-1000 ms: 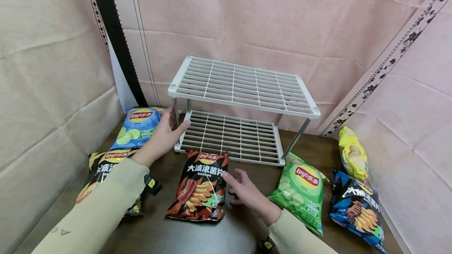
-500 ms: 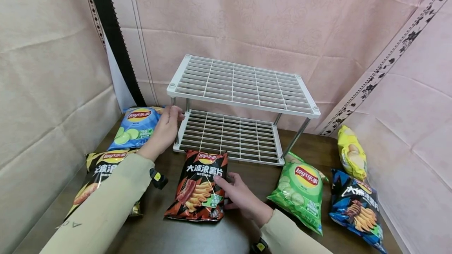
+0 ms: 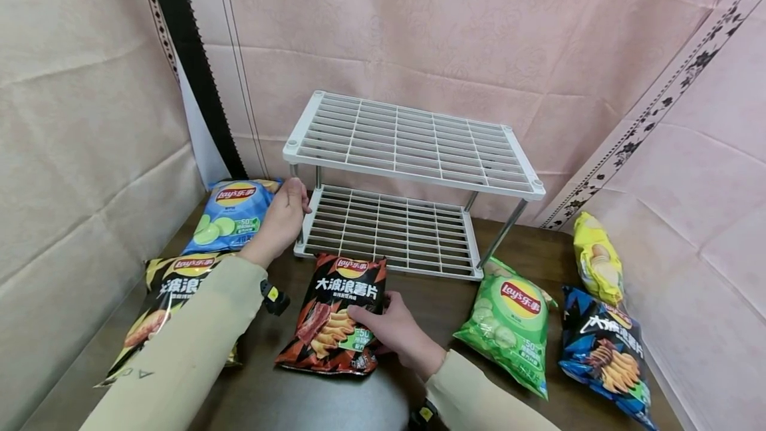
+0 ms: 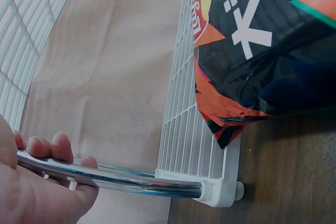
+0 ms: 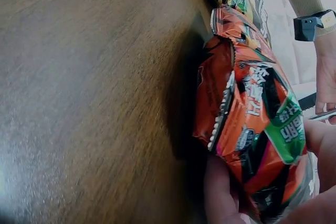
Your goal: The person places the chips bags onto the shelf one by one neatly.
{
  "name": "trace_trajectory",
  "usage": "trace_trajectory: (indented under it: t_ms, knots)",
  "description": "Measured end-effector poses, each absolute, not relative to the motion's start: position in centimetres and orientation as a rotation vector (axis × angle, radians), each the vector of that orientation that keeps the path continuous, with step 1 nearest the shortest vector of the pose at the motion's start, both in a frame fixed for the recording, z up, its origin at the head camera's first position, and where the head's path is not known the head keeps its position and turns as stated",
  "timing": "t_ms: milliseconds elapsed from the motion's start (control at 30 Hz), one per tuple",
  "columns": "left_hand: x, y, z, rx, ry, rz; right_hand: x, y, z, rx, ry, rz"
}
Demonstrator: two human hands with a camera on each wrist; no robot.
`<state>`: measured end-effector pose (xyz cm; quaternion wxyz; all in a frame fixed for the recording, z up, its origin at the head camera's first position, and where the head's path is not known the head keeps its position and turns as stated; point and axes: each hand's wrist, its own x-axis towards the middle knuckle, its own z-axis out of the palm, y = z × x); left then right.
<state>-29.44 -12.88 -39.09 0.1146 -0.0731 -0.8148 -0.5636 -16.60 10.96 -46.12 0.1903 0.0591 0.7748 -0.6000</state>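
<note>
A white two-tier rack [image 3: 413, 177] with chrome posts stands at the back of the table in the head view. My left hand [image 3: 281, 221] holds its front left post. In the left wrist view, fingers curl round that chrome post [image 4: 142, 183]. A red and black bag of potato chips [image 3: 326, 321] lies in front of the rack. My right hand [image 3: 403, 334] grips its right side, thumb on the printed front. Fingers [image 5: 220, 187] reach under the bag in the right wrist view; the fingertips are hidden.
Left of the rack lie a blue chip bag [image 3: 230, 211] and a black and yellow one [image 3: 173, 291], partly behind my left sleeve. On the right are a green bag [image 3: 509, 324], a dark blue bag [image 3: 607, 358] and a yellow bag [image 3: 598, 261]. Cloth-covered walls enclose the table.
My right hand has moved left onto the red chip bag and now grips its side. My left thumb and fingers have closed round the rack post.
</note>
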Motion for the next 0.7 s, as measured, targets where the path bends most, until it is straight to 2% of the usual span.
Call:
trace_trajectory:
  t_ms: [700]
  knots:
    - [-29.34, -12.78, -38.96, -0.187, -2.404, -1.644, -16.08, 10.36, -45.97, 0.179, 2.201, -1.729]
